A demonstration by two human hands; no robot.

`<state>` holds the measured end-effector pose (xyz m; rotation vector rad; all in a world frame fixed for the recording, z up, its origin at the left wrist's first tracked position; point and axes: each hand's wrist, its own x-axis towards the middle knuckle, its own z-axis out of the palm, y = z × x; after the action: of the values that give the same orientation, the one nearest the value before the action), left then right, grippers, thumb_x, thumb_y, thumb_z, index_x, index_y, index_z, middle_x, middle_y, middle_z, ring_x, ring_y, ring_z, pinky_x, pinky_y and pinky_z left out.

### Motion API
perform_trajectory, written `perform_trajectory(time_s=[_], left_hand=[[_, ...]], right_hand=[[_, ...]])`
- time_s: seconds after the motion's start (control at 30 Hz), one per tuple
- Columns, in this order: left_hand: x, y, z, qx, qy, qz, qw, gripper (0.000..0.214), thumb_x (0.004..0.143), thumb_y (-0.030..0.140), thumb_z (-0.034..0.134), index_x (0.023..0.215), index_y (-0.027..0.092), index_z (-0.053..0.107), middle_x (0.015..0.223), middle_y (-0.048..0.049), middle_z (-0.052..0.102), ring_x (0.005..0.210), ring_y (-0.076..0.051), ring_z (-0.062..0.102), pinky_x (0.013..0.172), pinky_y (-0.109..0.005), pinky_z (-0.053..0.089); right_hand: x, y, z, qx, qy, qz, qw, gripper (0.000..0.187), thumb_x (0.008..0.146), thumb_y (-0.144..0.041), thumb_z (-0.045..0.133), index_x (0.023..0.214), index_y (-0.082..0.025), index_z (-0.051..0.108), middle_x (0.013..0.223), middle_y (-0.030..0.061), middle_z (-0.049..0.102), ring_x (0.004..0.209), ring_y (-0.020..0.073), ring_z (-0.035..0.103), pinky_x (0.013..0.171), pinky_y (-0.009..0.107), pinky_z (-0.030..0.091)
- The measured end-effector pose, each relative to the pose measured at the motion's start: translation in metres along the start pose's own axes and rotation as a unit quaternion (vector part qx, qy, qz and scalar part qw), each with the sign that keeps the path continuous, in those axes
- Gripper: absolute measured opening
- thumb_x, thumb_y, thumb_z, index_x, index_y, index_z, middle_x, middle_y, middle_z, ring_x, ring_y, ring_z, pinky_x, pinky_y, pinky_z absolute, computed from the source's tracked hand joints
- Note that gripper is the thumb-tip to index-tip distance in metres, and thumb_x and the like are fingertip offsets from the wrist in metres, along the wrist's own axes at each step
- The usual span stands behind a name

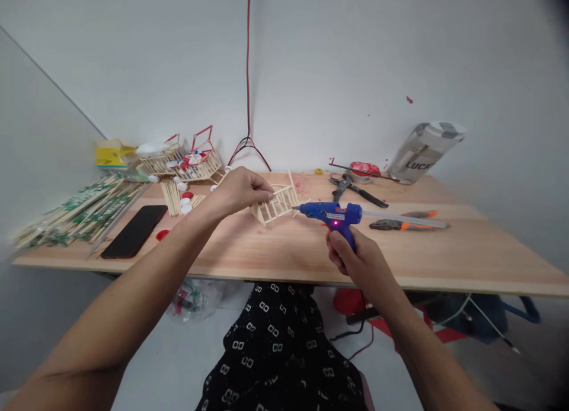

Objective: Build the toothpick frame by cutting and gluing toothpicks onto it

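My left hand (pixel 247 192) pinches a small frame of thin wooden sticks (pixel 279 205), built like a little cart, just above the table. Its fingers are closed at the frame's upper left side. In my right hand (pixel 355 254) is a blue hot glue gun (pixel 331 213), gripped by its handle, with a red light glowing on it. A clear glue stick (pixel 404 219) juts from its back end. The gun's nozzle points left and lies close to the right side of the stick frame; I cannot tell whether they touch.
On the wooden table (pixel 275 257) lie a black phone (pixel 134 231), bundled chopsticks (pixel 80 212), loose bottle caps (pixel 185 209) and finished stick carts (pixel 198 162). To the right are black-handled pliers (pixel 355 190), orange-handled pliers (pixel 404 221), a red-stained dish (pixel 364 170) and a canister (pixel 422 153).
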<state>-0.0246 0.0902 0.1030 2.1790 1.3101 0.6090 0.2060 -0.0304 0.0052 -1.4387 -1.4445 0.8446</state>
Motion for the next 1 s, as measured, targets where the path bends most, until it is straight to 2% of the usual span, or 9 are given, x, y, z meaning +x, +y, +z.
perform_trajectory(time_s=[0.63, 1.0], left_hand=[[-0.0002, -0.0009, 0.0001, -0.006, -0.001, 0.000, 1.000, 0.020, 0.069, 0.029, 0.069, 0.076, 0.012, 0.077, 0.065, -0.0049, 0.069, 0.059, -0.013, 0.057, 0.054, -0.024, 0.040], [-0.0018, -0.0004, 0.0003, -0.008, 0.001, -0.006, 1.000, 0.020, 0.069, 0.028, 0.069, 0.079, 0.012, 0.077, 0.067, -0.0058, 0.070, 0.061, -0.014, 0.059, 0.055, -0.024, 0.042]], right_hand=[[0.0012, -0.0009, -0.0013, -0.023, 0.008, -0.002, 1.000, 0.038, 0.091, -0.054, 0.045, 0.074, -0.020, 0.046, 0.054, -0.0032, 0.050, 0.047, 0.0095, 0.044, 0.045, 0.022, 0.033], [0.0038, -0.0026, 0.0004, -0.003, 0.012, 0.004, 1.000, 0.039, 0.090, -0.056, 0.046, 0.075, -0.020, 0.047, 0.054, -0.0039, 0.049, 0.045, 0.0090, 0.042, 0.044, 0.022, 0.034]])
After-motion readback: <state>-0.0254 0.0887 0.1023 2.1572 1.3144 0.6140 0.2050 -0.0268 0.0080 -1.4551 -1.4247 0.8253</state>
